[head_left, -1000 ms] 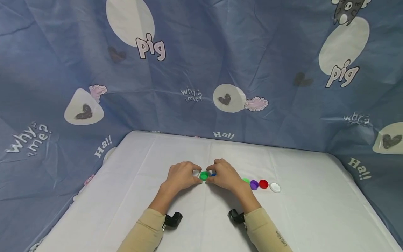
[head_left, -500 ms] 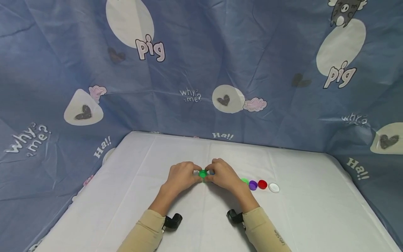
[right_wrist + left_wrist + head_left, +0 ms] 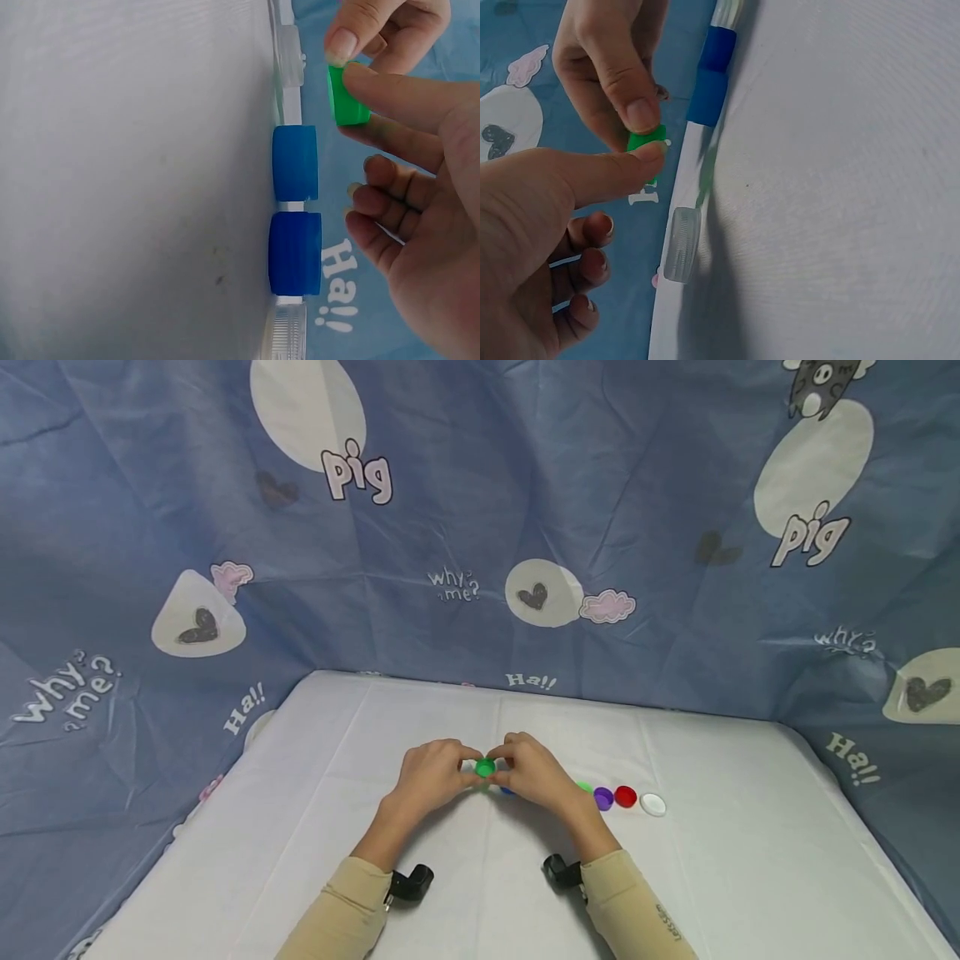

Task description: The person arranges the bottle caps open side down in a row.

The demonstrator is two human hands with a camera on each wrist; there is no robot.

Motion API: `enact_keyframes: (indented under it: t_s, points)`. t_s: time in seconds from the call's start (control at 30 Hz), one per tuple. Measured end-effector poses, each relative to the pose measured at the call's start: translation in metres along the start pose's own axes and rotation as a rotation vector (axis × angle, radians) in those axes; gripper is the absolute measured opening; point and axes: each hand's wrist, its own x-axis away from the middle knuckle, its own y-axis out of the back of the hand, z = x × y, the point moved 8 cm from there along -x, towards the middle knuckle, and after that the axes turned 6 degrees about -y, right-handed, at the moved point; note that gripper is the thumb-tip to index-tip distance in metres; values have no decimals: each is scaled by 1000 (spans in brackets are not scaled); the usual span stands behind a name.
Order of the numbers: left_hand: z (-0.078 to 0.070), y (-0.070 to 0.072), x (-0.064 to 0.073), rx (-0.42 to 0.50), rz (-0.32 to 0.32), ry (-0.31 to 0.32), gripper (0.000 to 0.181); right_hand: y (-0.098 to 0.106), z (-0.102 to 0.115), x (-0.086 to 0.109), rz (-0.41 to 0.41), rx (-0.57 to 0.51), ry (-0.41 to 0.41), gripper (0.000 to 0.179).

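Observation:
A green bottle cap (image 3: 485, 767) is held up off the white table between both hands, its hollow side toward the head camera. My left hand (image 3: 437, 772) pinches it from the left with thumb and finger. From the other side my right hand (image 3: 532, 770) pinches the same cap. In the right wrist view, two blue caps (image 3: 295, 253) and clear caps (image 3: 289, 56) stand in a row on the table behind the green cap (image 3: 349, 101). The left wrist view shows a clear ridged cap (image 3: 682, 244) beyond the left thumb. In the head view, the right hand hides most of the blue.
To the right on the table lie a light green cap (image 3: 584, 787), partly behind the right wrist, a purple cap (image 3: 603, 798), a red cap (image 3: 626, 796) and a white cap (image 3: 653, 804). A blue printed cloth (image 3: 420, 635) rises behind the table.
Both hands have closed in on the green cap and raised it off the table. The caps on the right have stayed in place.

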Motion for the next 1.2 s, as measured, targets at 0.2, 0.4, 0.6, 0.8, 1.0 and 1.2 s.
enact_keyframes:
  t_s: [0.2, 0.4, 0.6, 0.8, 1.0, 1.2]
  points:
    - [-3, 2, 0, -79, -28, -13, 32, 2, -5, -1, -5, -40, -38, 22]
    - [-7, 6, 0, -152, -80, -33, 32, 3, -11, -1, 33, -160, -79, 18]
    - [-9, 9, -1, -197, -115, -51, 32, 1, -15, 0, 96, -244, -144, 16]
    - [-10, 12, 0, -222, -131, -72, 32, -1, -16, 1, 101, -265, -159, 21]
    - [-8, 11, 1, -219, -126, -61, 31, 1, -13, -1, 61, -205, -119, 21]
    - [-1, 8, 1, -146, -109, -14, 27, 7, -8, -1, -27, -117, -35, 15]
